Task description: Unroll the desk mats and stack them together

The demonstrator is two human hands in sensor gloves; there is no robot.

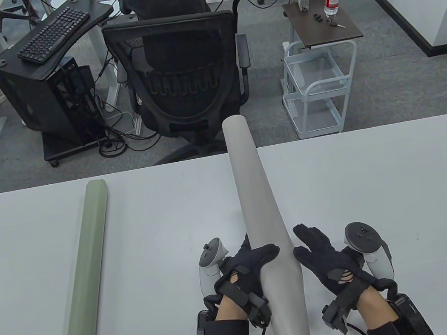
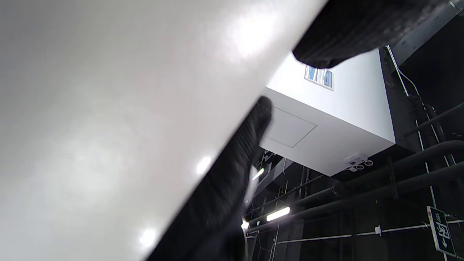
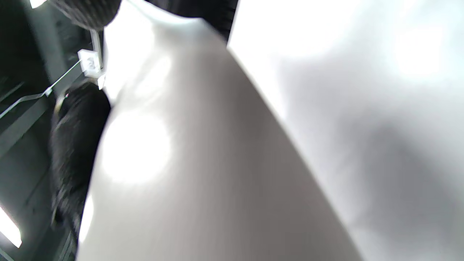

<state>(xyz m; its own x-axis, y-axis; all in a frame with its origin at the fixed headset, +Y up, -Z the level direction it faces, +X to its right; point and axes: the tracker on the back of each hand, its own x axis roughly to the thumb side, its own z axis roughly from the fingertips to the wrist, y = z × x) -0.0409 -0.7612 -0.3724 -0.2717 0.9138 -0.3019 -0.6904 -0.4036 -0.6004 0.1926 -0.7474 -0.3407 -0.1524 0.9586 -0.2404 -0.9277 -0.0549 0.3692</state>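
Note:
A rolled grey desk mat [image 1: 265,229] is held above the table, its far end past the table's back edge. My left hand [image 1: 245,265] grips it from the left, thumb laid across the top. It fills the left wrist view [image 2: 108,127] and the right wrist view [image 3: 203,174]. My right hand [image 1: 321,254] is open beside the roll's right side, fingers spread; whether it touches the roll I cannot tell. A rolled green desk mat [image 1: 88,282] lies on the white table [image 1: 383,191] at the left, running front to back.
Beyond the table's far edge stand a black office chair [image 1: 185,74], a white wire cart [image 1: 317,86] and a black computer stand with a keyboard [image 1: 53,33]. A person sits at a desk further back.

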